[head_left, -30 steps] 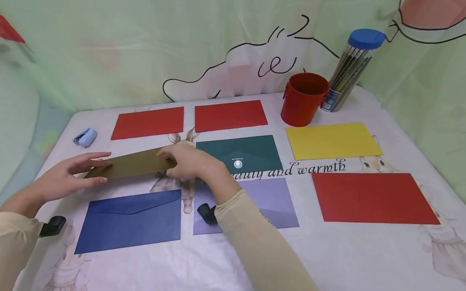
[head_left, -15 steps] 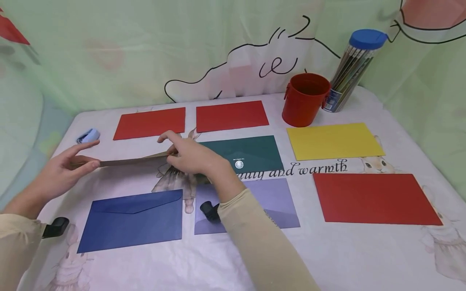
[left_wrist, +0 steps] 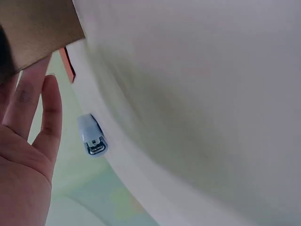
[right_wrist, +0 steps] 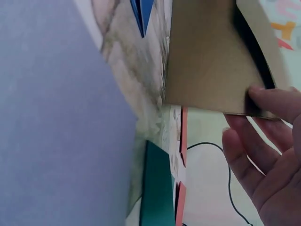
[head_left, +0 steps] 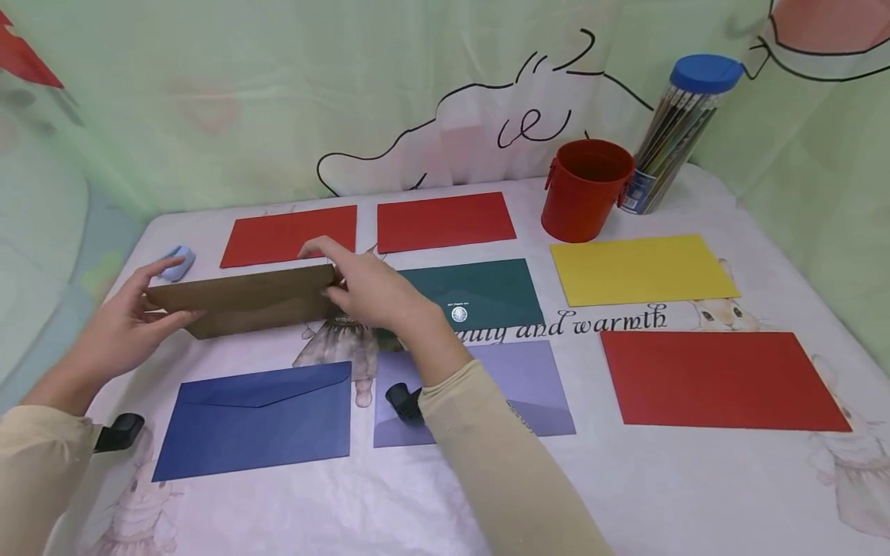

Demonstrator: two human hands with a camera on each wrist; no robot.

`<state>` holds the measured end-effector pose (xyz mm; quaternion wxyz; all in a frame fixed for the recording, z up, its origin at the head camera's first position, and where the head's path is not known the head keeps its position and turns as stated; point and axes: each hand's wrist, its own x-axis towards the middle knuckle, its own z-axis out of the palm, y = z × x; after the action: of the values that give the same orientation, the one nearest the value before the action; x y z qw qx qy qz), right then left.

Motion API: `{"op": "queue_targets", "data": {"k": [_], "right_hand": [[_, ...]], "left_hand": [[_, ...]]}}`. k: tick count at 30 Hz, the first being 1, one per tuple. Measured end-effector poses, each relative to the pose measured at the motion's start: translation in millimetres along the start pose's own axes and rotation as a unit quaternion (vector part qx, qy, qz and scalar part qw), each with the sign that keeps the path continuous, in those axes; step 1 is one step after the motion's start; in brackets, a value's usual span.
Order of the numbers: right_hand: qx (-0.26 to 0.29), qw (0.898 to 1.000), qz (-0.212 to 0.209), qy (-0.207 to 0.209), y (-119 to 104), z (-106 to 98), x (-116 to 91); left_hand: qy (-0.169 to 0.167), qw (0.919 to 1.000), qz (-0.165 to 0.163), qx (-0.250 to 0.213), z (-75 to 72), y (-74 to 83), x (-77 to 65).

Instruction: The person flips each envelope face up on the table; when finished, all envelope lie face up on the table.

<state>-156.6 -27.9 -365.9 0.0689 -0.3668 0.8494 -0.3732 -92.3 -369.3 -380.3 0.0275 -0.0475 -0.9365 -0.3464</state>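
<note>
Both hands hold a brown-gold envelope by its short ends, tipped up so that a broad side faces me. My left hand pinches the left end between thumb and fingers. At the other end my right hand grips the corner; its thumb lies over the envelope's face near the flap in the right wrist view. In front of it lies a blue envelope, flap side up. A dark green envelope is partly behind the right hand, and a lilac envelope lies under the right forearm.
Two red envelopes lie along the back. A light blue stapler sits at the back left. To the right are a yellow envelope and a larger red envelope. A red bucket and a tube of pencils stand behind them.
The brown-gold envelope has turned from a shallow slant through edge-on to upright, its broad side now facing me. The left hand has come slightly right, and now grips the end.
</note>
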Motion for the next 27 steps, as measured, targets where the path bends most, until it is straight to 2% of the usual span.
{"op": "queue_targets", "data": {"k": [4,7,11,14,20,27], "right_hand": [[-0.011,1.0,0.01,0.001,2,1,1],[-0.007,1.0,0.011,0.0,4,2,2],[-0.003,1.0,0.007,0.004,7,3,3],[-0.01,0.999,0.029,0.01,8,3,5],[0.01,0.994,0.112,0.006,10,5,7],[-0.006,0.99,0.139,-0.013,12,7,7]], "left_hand": [[-0.014,0.9991,-0.027,-0.03,2.8,3.1,0.8],[-0.018,0.9988,-0.036,-0.029,3.9,3.1,1.4],[-0.025,0.998,-0.03,-0.05,6.2,1.4,2.5],[-0.03,0.9977,-0.021,-0.057,7.7,1.2,2.9],[-0.039,0.9985,-0.027,0.025,14.3,5.5,6.0],[-0.075,0.9926,-0.038,0.087,19.0,11.1,17.5]]}}
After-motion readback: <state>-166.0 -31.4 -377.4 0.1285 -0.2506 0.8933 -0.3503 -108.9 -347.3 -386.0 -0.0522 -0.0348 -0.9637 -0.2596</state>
